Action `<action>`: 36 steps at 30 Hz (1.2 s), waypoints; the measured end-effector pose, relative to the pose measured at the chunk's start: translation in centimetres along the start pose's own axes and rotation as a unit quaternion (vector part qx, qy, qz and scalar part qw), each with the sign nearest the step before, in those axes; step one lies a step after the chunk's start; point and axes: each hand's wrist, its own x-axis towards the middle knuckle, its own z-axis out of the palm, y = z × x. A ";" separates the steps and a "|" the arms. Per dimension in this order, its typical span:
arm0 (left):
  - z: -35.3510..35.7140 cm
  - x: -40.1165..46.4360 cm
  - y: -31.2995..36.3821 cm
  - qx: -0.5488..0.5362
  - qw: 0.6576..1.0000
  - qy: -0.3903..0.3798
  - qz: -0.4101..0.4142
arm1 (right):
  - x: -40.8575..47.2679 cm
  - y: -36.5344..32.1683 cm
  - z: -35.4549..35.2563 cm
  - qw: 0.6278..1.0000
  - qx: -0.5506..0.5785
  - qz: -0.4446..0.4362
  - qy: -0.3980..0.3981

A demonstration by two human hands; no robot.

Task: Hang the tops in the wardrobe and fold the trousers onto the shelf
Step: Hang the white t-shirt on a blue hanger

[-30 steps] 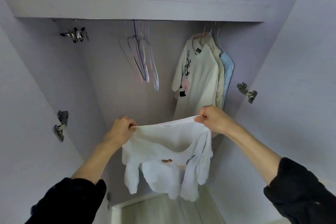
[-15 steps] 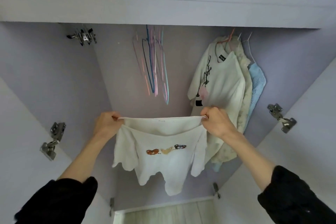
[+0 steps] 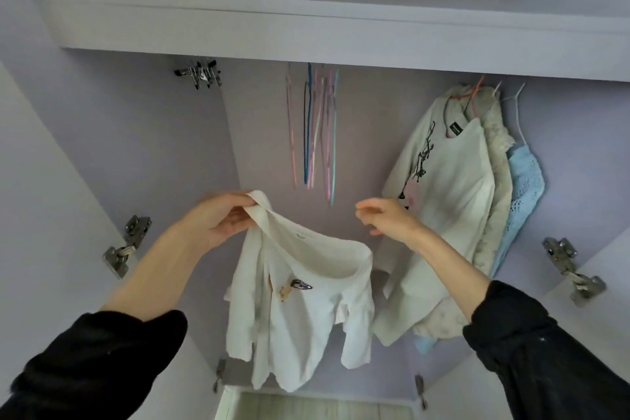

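A white top (image 3: 300, 314) with a small printed motif on its chest dangles in front of the open wardrobe. My left hand (image 3: 221, 218) pinches it at one shoulder near the collar, so it hangs from that side only. My right hand (image 3: 385, 218) is off the cloth, raised to the right of the top with its fingers loose and nothing in them. Several empty coloured hangers (image 3: 317, 133) hang from the rail straight above the two hands.
Three tops hang on hangers at the right end of the rail: a white one with a black print (image 3: 443, 201), a cream one (image 3: 497, 181) and a light blue one (image 3: 525, 187). Metal door hinges (image 3: 126, 245) (image 3: 569, 269) jut out on both sides. The wardrobe's top board (image 3: 306, 34) runs overhead.
My right hand has let go of the white top's shoulder. The top no longer hangs stretched between both hands and now droops from my left hand alone. The view has tilted upward.
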 end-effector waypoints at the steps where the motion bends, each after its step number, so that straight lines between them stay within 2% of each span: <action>1: 0.2 -0.3 0.2 0.020 1.000 -0.002 0.010 | 1.0 -0.9 0.3 1.000 0.003 -0.014 0.016; 4: -0.1 -1.0 0.7 0.075 0.997 -0.005 0.033 | 3.7 -3.9 1.6 0.999 0.047 -0.017 0.017; 6: -0.7 -1.2 1.0 0.104 0.993 0.004 0.055 | 5.2 -5.2 2.2 0.994 0.107 0.018 0.007; 10: -2.4 -1.5 1.4 0.117 0.989 0.030 0.084 | 7.5 -6.1 3.0 0.978 0.182 0.057 0.083; 12: -2.9 -1.4 1.4 0.114 0.989 0.042 0.088 | 8.0 -6.2 2.9 0.970 0.211 0.072 0.095; 18: -2.8 -1.0 0.9 0.135 0.986 0.065 0.077 | 8.3 -7.3 1.5 0.906 0.415 0.084 0.018; 23: -1.9 -0.6 0.8 0.130 0.986 0.070 0.081 | 8.8 -8.1 0.5 0.899 0.426 0.066 0.084; 28: -1.7 -0.1 0.8 0.100 0.986 0.084 0.101 | 8.1 -6.9 -0.5 0.915 0.370 0.009 0.160; 31: -1.5 0.3 0.3 0.099 0.988 0.075 0.096 | 7.2 -5.4 -0.9 0.915 0.365 -0.019 0.170; 36: -0.3 1.0 -1.5 0.103 0.991 0.054 0.068 | 5.4 -1.3 -1.4 0.911 0.360 0.037 0.198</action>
